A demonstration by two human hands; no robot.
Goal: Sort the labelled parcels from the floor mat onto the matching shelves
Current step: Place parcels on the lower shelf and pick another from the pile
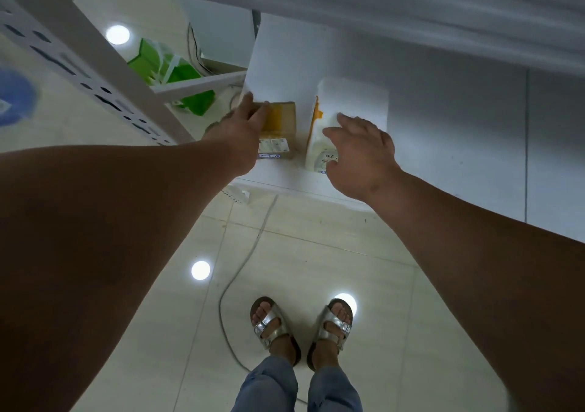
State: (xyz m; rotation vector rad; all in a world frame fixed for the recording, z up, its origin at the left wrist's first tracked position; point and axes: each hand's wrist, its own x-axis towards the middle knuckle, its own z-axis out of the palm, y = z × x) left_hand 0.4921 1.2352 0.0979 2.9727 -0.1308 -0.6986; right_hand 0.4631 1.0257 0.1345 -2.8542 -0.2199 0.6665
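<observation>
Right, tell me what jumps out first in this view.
Two bare arms reach onto a white shelf: the left hand grips a brown box, the right hand rests on a white parcel beside it. Below, silver sandals stand on the pale tiled floor.

brown parcel [278, 123] label too small to read, white parcel [348, 104] label part-hidden

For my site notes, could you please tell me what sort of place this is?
Probably a small parcel storeroom: a white shelf holds a labelled cardboard box and a white parcel, beside a slotted metal rack on a tiled floor.
</observation>
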